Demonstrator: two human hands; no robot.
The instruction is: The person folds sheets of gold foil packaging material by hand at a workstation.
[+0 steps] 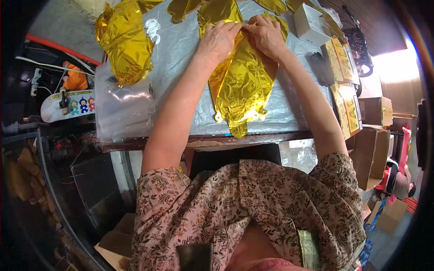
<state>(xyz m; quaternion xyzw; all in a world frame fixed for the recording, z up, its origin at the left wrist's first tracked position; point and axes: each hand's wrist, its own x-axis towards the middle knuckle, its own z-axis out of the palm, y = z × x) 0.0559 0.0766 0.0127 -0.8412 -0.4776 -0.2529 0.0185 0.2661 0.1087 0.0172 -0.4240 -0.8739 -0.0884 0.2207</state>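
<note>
- Nearest you, the gold foil piece (246,90) lies lengthwise on the cloth-covered surface (291,106), its narrow tab close to the near edge; that lay likely leaves its far part within easy reach of both arms.
- At the foil's far part, your left hand (220,40) and right hand (266,36) meet, fingers bent and seemingly pinched closed on it, probably to work one small spot from both sides; the exact fingertip contact is hidden.
- Left of the foil, a transparent plastic sheet (124,106) hangs over the edge.
- Right of the foil, yellow boxes (347,108) stand at the side, perhaps to leave elbow room.
- Farther left of it, a crumpled gold bundle (124,45) and white string (153,29) sit apart, presumably within reach.
- Beyond it to the right stands a white box (312,25).
- Farthest beyond it, more gold shapes (183,9) lie spread.
</note>
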